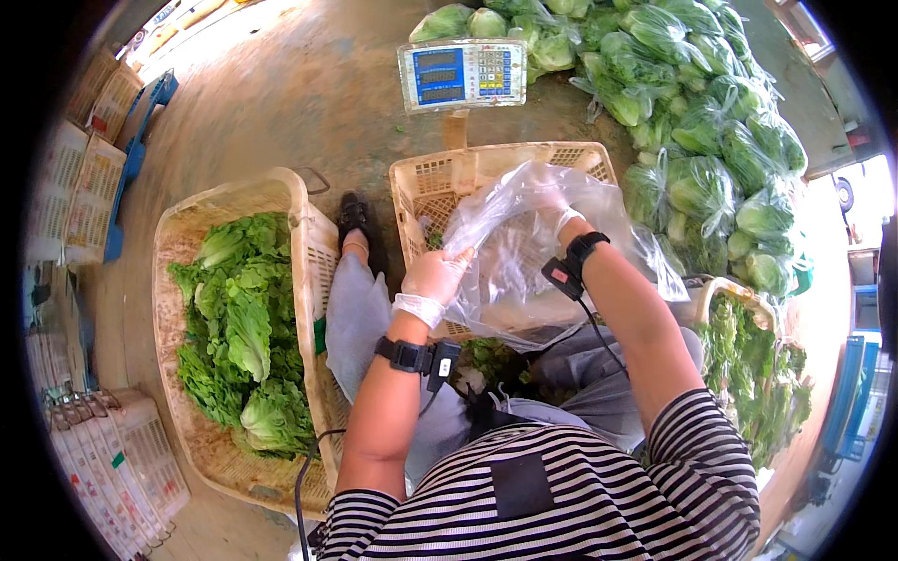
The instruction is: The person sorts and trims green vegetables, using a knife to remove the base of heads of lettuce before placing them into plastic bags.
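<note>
A large clear plastic bag (524,266) spreads with its mouth wide over a beige plastic crate (404,201) in front of me. My left hand (436,278), in a thin white glove, pinches the bag's left edge. At the bag's far right side is my right hand (554,204), also gloved, closed on the film; its fingers are partly veiled by the plastic. No vegetables show inside the bag. To my left, a beige crate (301,243) holds loose green leafy lettuce (245,323).
A scale display (462,75) with keypad stands beyond the middle crate. Bagged lettuces (697,182) are heaped at the far right. Another crate (744,292) of leafy greens (748,374) sits by my right side. Stacked crates (103,196) line the left, and my foot (354,220) is between crates.
</note>
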A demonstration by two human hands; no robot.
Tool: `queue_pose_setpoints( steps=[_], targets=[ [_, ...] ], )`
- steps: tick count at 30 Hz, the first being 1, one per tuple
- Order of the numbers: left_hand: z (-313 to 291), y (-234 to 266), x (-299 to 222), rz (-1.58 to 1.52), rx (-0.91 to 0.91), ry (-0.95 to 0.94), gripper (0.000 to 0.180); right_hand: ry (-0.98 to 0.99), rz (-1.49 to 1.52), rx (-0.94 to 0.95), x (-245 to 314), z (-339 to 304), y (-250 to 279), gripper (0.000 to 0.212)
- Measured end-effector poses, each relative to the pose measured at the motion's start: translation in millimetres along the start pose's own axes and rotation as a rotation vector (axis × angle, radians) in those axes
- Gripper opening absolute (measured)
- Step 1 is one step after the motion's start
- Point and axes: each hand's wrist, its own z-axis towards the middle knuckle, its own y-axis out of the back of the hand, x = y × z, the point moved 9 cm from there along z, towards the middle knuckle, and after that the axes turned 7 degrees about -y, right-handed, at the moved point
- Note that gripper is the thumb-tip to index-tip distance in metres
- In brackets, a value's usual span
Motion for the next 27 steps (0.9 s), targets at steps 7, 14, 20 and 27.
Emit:
queue_pose_setpoints(
  steps=[7, 14, 20, 27],
  targets=[
    [6.5, 8.6, 38.5, -0.326, -0.204, 0.193, 0.074, -0.436, -2.045, -0.003, -86.4, 21.3, 47.2, 0.066],
    [4.9, -1.2, 33.7, -0.848, -0.304, 0.195, 0.04, -0.049, -1.892, 0.137, -40.7, -4.9, -16.5, 0.044],
    [2.5, -28.3, 23.6, -1.059, -0.151, 0.196, 0.041, 0.26, -1.682, 0.028, -24.3, 21.5, -97.3, 0.037],
    [-0.2, -14.3, 19.8, -0.961, -0.156, 0.237, 0.045, -0.253, -1.658, 0.604, -117.3, 12.2, -94.3, 0.038]
  ],
)
